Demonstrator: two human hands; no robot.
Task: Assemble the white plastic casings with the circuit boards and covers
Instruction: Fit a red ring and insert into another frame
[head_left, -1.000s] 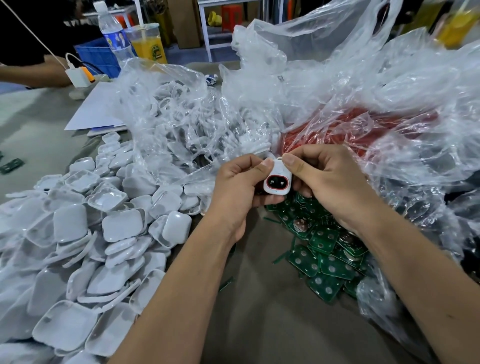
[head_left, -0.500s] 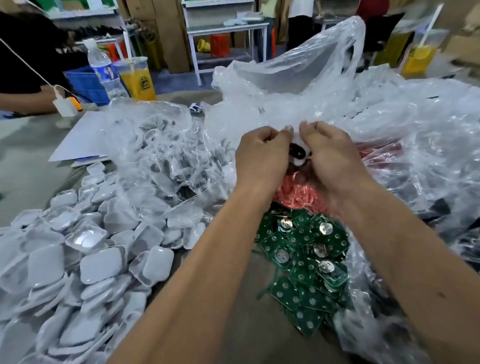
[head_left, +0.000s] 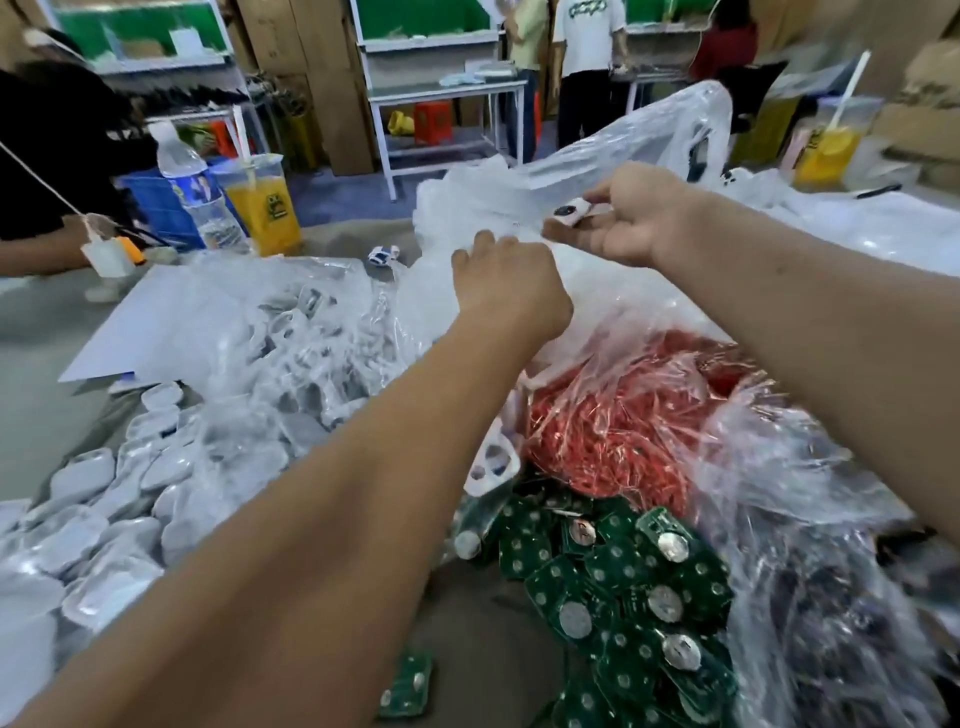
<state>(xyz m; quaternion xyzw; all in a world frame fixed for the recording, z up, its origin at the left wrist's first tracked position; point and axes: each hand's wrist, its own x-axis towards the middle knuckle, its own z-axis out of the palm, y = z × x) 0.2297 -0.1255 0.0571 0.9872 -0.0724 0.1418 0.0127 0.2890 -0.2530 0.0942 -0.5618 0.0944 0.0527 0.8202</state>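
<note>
Right hand (head_left: 631, 221) outstretched pinching casing (head_left: 570, 212).

Your single head view looks forward and down, close over the table (head_left: 31, 322), workshop benches (head_left: 441, 93) beyond.

One assembled white casing (head_left: 571, 212) is up in the air, pinched at the fingertips of the right hand (head_left: 631, 223), its dark round window facing the camera, tilted. Down on the surface, loose white casing shells (head_left: 98, 525) lie heaped at the left, many hollow side up. Green circuit boards (head_left: 623, 587) with silver discs pile at lower right, overlapping. A white cover with two holes (head_left: 491, 465) leans between the boards and the red bundle.
</note>
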